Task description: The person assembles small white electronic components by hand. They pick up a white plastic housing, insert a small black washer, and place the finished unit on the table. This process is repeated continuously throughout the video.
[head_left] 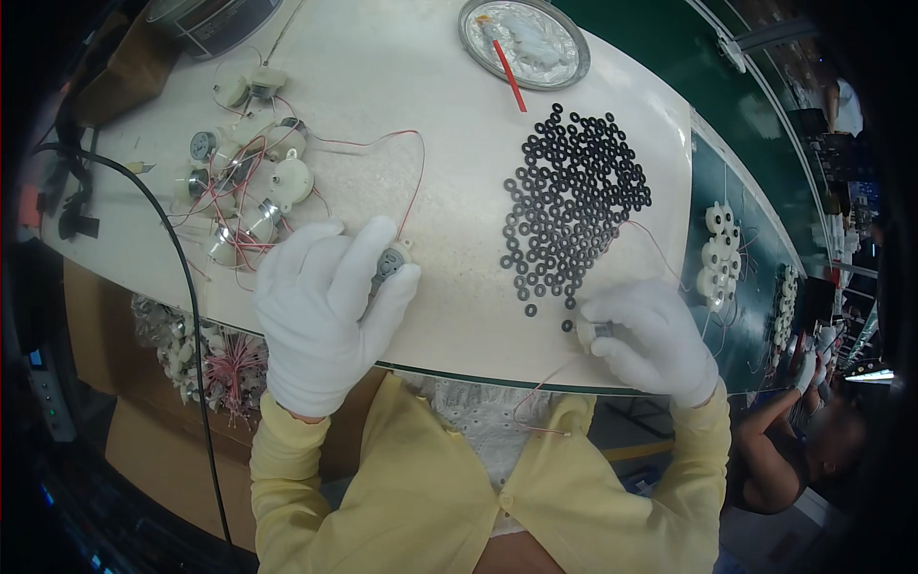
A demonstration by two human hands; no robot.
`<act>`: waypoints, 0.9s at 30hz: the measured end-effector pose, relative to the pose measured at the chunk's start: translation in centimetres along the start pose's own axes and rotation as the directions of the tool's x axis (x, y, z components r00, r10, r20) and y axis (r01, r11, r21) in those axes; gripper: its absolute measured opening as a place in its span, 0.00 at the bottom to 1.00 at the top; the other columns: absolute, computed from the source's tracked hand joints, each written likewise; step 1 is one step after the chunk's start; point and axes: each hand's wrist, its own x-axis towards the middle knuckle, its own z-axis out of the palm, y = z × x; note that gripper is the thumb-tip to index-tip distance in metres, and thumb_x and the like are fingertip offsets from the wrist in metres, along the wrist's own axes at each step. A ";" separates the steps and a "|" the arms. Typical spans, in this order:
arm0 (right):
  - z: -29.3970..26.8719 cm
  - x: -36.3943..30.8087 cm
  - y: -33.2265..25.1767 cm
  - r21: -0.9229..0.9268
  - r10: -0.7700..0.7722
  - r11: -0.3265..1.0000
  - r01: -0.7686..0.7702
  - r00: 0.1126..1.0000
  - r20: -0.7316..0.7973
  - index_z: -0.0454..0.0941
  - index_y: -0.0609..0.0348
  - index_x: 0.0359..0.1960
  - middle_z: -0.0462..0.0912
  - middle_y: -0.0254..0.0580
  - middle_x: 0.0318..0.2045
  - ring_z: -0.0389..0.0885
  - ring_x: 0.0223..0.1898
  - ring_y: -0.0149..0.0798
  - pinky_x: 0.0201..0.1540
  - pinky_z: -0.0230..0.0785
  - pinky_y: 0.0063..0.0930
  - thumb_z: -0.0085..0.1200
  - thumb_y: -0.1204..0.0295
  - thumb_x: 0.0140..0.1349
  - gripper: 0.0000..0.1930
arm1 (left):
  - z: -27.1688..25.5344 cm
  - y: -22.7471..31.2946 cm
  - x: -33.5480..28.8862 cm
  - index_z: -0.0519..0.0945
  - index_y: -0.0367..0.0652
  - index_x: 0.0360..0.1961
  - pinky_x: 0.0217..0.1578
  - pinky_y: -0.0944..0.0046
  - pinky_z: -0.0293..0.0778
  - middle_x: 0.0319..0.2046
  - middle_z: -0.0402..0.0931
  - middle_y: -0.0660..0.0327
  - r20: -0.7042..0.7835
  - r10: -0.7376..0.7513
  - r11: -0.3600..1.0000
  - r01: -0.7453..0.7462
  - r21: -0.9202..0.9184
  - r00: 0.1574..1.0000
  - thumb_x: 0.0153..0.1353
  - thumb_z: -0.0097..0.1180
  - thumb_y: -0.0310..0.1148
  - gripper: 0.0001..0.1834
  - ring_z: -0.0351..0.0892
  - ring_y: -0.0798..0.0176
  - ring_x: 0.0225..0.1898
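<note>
My left hand [320, 301], in a white glove, pinches a small round motor [390, 261] with a grey face between thumb and fingers; red and white wires trail from it. At the near right of the table, my gloved right hand [660, 340] grips another small motor [595, 330] with a whitish housing, partly covered by the fingers. Just left of it lies a single black ring [567, 326]. Many more black rings [574, 206] are spread in one layer beyond that hand. Past my left hand is a heap of white and silver motors [292, 182] with tangled wires.
A round metal dish [577, 69] of whitish paste stands at the far edge, a red stick [510, 77] across its rim. On the green surface at right sit several white motors [717, 253]. A black cable [194, 316] crosses the left. Below is a cardboard box [182, 450]; a co-worker [779, 459] sits at right.
</note>
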 end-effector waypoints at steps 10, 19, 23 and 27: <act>-0.7 1.3 -2.8 -0.413 -0.026 0.906 0.094 0.986 0.167 0.85 0.43 0.50 0.80 0.29 0.36 0.78 0.37 0.40 0.41 0.69 0.37 0.67 0.65 0.56 0.18 | 0.1 0.0 -0.1 0.81 0.46 0.59 0.49 0.51 0.71 0.42 0.76 0.60 -0.017 0.008 1.000 -0.008 -0.002 1.000 0.57 0.71 0.31 0.27 0.79 0.50 0.50; -3.4 0.1 -3.6 -0.627 0.091 0.777 0.061 0.974 0.207 0.82 0.42 0.46 0.78 0.29 0.33 0.76 0.34 0.38 0.41 0.67 0.36 0.65 0.67 0.56 0.15 | 0.3 -0.1 0.2 0.82 0.47 0.59 0.45 0.51 0.72 0.38 0.76 0.61 -0.056 0.044 0.999 -0.043 0.022 0.997 0.57 0.73 0.38 0.28 0.78 0.51 0.46; -4.1 -1.1 -3.0 -0.665 0.144 0.746 0.016 0.972 0.186 0.81 0.42 0.45 0.78 0.28 0.33 0.77 0.33 0.38 0.41 0.67 0.36 0.64 0.69 0.57 0.13 | 0.3 -0.1 0.2 0.81 0.47 0.59 0.45 0.51 0.71 0.39 0.76 0.60 -0.049 0.048 0.999 -0.047 0.017 0.998 0.57 0.73 0.38 0.28 0.78 0.51 0.47; -3.7 -1.4 -2.9 -0.678 0.136 0.735 0.016 0.976 0.170 0.80 0.44 0.44 0.79 0.28 0.33 0.77 0.33 0.38 0.42 0.67 0.36 0.63 0.69 0.57 0.13 | 0.2 0.1 0.2 0.81 0.46 0.59 0.46 0.50 0.71 0.39 0.77 0.60 -0.039 0.040 0.999 -0.040 0.015 0.998 0.57 0.73 0.37 0.28 0.78 0.51 0.47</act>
